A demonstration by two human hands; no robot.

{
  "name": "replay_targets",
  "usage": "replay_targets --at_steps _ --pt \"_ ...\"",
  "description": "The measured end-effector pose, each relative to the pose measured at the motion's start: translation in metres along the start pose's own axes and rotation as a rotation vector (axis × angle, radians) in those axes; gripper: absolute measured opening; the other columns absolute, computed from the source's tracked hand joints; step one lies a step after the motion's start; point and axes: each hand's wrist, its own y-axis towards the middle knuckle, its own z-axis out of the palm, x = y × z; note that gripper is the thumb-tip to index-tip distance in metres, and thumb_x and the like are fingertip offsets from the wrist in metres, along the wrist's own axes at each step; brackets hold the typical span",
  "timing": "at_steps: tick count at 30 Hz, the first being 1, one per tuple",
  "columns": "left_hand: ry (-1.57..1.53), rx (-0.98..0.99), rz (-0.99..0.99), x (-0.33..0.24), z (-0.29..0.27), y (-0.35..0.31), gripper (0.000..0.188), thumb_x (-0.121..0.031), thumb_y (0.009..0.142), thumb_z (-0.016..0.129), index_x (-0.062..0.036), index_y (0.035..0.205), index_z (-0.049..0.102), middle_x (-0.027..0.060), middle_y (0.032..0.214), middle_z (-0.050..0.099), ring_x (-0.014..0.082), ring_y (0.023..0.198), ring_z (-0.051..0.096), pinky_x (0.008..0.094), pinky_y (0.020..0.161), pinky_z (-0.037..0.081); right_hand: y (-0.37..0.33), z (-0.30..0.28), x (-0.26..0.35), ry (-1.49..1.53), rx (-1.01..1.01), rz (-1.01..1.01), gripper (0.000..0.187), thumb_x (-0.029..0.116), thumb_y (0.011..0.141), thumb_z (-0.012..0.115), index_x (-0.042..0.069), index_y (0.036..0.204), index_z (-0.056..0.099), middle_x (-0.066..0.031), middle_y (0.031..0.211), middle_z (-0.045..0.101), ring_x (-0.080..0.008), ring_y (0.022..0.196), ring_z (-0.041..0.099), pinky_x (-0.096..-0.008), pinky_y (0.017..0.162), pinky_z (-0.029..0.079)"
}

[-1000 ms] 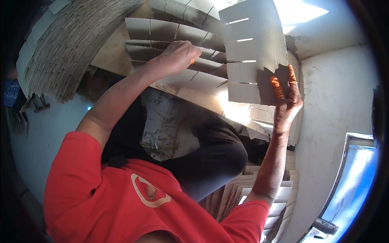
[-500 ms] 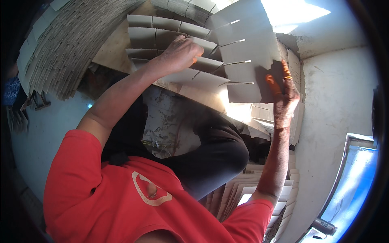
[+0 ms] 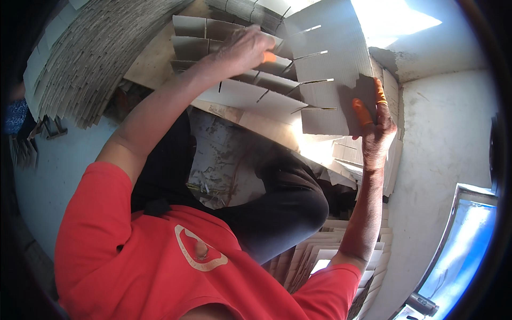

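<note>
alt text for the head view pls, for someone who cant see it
A person in a red shirt slots grey cardboard divider strips together: the right hand, with orange finger covers, grips a slotted cardboard sheet, while the left hand presses on the cross strips. A tall stack of flat cardboard stands at upper left.

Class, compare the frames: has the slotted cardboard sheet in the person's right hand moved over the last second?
Yes. The slotted cardboard sheet has shifted left, toward the standing dividers, with the right hand gripping its lower corner.

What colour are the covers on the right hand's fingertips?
Orange finger covers on the right hand, clearest in the head view, against the grey slotted cardboard sheet.
</note>
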Motion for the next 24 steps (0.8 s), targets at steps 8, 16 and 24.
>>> replay_targets --at_steps 8,16,24 --pt "0.072 0.130 0.023 0.027 0.018 0.012 0.026 -0.001 0.069 0.067 0.0025 0.061 0.043 0.0220 0.066 0.050 0.0391 0.066 0.056 0.0463 0.059 0.044 -0.005 0.007 -0.008 -0.014 0.010 -0.007 0.055 0.007 0.086 0.068 0.014 0.138 0.050 -0.0021 0.087 0.068 -0.0019 0.054 0.048 -0.0204 0.039 0.038" --pt "0.077 0.161 -0.013 0.017 0.014 0.013 0.012 0.003 0.068 0.063 0.0020 0.064 0.051 0.0220 0.069 0.056 0.0387 0.071 0.060 0.0468 0.062 0.047 -0.001 0.019 -0.009 -0.019 0.122 -0.034 0.058 -0.006 0.087 0.061 0.010 0.140 0.046 -0.0008 0.099 0.067 -0.0024 0.063 0.052 -0.0191 0.048 0.045" --pt "0.052 0.057 0.060 0.026 0.023 0.012 0.021 0.002 0.065 0.064 0.0021 0.058 0.044 0.0212 0.061 0.052 0.0393 0.064 0.058 0.0468 0.058 0.045 0.005 0.050 -0.013 -0.069 0.426 -0.001 0.082 -0.007 0.082 0.065 0.015 0.150 0.026 -0.0042 0.108 0.068 -0.0026 0.057 0.046 -0.0212 0.044 0.042"
